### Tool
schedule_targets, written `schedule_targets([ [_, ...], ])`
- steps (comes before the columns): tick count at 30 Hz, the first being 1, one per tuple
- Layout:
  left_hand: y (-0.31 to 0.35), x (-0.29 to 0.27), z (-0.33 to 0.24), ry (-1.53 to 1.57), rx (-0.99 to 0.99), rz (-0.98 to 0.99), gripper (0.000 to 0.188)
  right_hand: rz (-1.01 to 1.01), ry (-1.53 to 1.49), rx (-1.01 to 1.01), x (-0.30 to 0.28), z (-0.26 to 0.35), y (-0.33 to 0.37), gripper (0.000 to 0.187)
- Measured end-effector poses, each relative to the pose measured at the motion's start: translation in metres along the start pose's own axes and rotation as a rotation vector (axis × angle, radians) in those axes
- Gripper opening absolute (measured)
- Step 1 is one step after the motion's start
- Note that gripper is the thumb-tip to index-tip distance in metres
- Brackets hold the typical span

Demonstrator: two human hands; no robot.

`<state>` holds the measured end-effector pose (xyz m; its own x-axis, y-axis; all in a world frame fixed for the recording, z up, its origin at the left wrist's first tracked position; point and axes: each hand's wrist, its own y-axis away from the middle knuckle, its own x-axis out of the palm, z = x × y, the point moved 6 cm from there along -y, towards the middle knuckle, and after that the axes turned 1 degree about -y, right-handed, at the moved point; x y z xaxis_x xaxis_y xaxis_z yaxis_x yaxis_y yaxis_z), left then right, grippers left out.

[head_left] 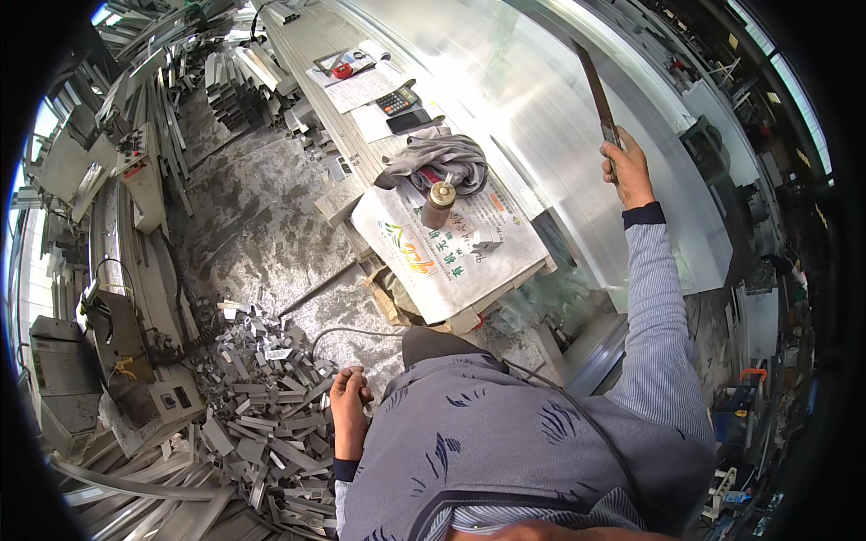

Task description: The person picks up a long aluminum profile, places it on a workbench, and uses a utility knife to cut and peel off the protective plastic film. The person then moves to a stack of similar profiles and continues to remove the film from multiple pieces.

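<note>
My right hand (627, 167) reaches out over the silvery metal sheets at the right, closed round the lower end of a long, flat, brownish file (595, 88). The file tilts up and away, its far end over the sheets. My left hand (350, 397) hangs low beside my body with its fingers curled in, and nothing shows in it. Between the hands stands a bench covered with a white printed sack (406, 275). On it are a brownish bottle (438, 207), a crumpled grey cloth (442, 155) and a small silvery metal piece (487, 238).
Papers (354, 90), a red tape measure (341, 70), a calculator (397, 101) and a dark phone (409, 121) lie farther along the bench. A heap of metal offcuts (271, 397) covers the floor at left, beside a machine (135, 379). A cable (352, 330) crosses near my left hand.
</note>
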<state>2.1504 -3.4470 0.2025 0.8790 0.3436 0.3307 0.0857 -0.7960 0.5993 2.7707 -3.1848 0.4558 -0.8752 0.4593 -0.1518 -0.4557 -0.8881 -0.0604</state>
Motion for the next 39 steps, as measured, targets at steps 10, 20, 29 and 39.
schedule_targets([
  [10, -0.073, -0.046, -0.064, 0.046, 0.030, -0.113, 0.011, 0.010, 0.048, 0.163, 0.083, -0.005, -0.209, 0.005],
  [20, -0.264, -0.050, -0.197, -0.166, -0.085, -0.108, 0.010, -0.056, 0.088, 0.198, 0.191, -0.017, -0.401, 0.008],
  [29, -0.409, 0.010, -0.319, -0.280, 0.006, 0.028, 0.009, -0.105, 0.176, 0.168, 0.240, 0.004, -0.455, 0.015],
  [39, -0.491, 0.056, -0.353, -0.304, -0.108, 0.108, 0.012, -0.118, 0.124, 0.255, 0.236, 0.010, -0.381, 0.069],
])
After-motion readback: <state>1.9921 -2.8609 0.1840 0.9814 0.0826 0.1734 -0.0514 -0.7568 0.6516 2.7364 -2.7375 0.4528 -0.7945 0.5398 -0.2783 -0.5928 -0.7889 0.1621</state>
